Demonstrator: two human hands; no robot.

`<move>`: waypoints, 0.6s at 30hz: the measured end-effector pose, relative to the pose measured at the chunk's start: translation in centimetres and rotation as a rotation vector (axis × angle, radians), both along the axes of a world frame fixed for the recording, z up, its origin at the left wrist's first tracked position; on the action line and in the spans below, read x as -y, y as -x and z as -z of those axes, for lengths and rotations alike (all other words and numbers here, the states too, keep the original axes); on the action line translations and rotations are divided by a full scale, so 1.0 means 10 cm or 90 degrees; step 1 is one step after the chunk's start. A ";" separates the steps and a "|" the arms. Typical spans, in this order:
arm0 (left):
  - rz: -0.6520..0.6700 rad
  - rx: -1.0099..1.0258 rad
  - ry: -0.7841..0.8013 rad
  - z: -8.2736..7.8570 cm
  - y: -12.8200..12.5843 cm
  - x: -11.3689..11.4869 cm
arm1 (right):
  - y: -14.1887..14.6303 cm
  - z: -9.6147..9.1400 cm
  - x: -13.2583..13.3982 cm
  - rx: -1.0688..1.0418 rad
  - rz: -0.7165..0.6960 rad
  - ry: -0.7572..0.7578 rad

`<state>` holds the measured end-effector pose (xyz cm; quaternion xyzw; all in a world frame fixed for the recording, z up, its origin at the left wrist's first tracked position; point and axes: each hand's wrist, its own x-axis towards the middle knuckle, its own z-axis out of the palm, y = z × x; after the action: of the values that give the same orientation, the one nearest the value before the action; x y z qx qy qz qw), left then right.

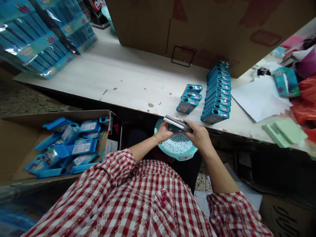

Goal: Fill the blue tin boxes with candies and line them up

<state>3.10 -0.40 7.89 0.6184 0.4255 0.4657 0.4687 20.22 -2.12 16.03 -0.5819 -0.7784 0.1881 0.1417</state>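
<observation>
Both of my hands are raised over a teal bowl (189, 154) full of small pale blue-white candies (177, 144), just below the table's front edge. My left hand (163, 131) and my right hand (199, 135) are closed together on one small blue box (177, 124), held flat with its shiny side up. On the table (123, 82) just beyond stand three blue boxes (189, 98) in a short row. To their right runs a longer row of several blue boxes (217, 93).
A cardboard carton (29, 131) at the left holds several loose blue boxes. Wrapped packs of blue boxes (37, 36) lie at the table's far left. A big cardboard box (197, 26) stands at the back. White paper (259, 97), green pads (285, 131) and red bags (306, 98) lie at the right.
</observation>
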 end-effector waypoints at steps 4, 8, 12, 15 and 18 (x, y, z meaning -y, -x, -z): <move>-0.066 0.030 -0.012 -0.17 -0.05 -0.22 | -0.03 -0.08 -0.31 0.091 0.036 -0.056; -0.146 0.081 -0.019 -0.23 0.23 -0.21 | -0.16 0.00 -0.56 0.048 0.074 -0.109; -0.369 0.003 -0.096 -0.12 1.07 -0.07 | -0.19 0.08 -0.41 0.003 0.085 -0.219; -0.608 -0.152 -0.042 0.12 2.00 0.08 | -0.23 0.22 -0.22 0.007 0.158 -0.282; -0.702 -0.374 0.198 0.40 2.81 0.29 | -0.30 0.46 -0.09 -0.022 0.177 -0.256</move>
<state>-24.99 -3.28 3.92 0.3355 0.8540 0.3826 0.1084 23.22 -1.18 11.45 -0.6403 -0.7100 0.0177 0.2925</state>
